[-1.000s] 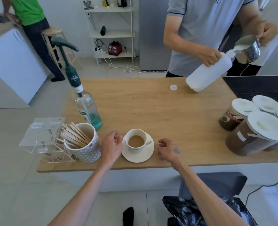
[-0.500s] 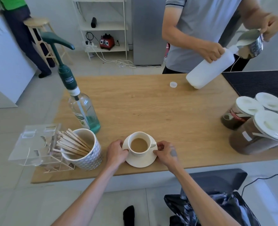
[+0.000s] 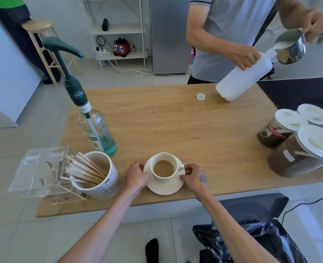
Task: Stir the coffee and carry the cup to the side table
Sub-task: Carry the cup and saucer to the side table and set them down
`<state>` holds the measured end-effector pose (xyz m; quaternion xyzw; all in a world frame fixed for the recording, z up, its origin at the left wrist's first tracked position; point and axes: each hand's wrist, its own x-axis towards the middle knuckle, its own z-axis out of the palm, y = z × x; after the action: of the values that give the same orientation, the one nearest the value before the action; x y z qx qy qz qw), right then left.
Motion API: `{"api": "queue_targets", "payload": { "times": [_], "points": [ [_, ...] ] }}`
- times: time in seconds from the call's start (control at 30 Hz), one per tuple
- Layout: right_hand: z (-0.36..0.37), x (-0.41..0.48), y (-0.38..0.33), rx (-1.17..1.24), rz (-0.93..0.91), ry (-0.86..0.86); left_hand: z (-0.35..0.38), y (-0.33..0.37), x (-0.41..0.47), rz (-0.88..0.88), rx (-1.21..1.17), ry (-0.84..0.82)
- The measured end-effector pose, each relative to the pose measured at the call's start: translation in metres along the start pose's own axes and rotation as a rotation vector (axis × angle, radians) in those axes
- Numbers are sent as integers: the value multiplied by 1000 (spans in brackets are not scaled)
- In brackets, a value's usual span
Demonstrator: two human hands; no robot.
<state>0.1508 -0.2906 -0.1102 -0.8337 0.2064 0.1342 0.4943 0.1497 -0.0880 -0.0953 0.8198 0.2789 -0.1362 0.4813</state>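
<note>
Bare forearms; right grip (image 3: 195, 179) bears a dark mark.

Bright even daylight, soft faint shadows, wide-angle bending at edges, slight softness

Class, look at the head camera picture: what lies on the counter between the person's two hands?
In the head view, the saucer bearing the coffee cup lies between the left hand and right hand.

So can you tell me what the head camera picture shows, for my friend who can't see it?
Two hands, left hand and right hand, grip opposite edges of a white saucer holding a cup of milky coffee on a wooden table. Left of it stands a patterned mug of wooden stirrers. Across the table, another person pours from a white bottle into a metal jug.
</note>
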Motion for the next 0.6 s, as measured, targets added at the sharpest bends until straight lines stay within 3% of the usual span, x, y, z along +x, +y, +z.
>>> {"api": "queue_targets", "payload": {
  "times": [0.37,0.6],
  "points": [
    [-21,-26,2,199,32,-95,5,2,-4,-53,-144,-184],
    [-46,-59,23,525,65,-69,20,20,-16,38,-109,-314]
  ]
}}
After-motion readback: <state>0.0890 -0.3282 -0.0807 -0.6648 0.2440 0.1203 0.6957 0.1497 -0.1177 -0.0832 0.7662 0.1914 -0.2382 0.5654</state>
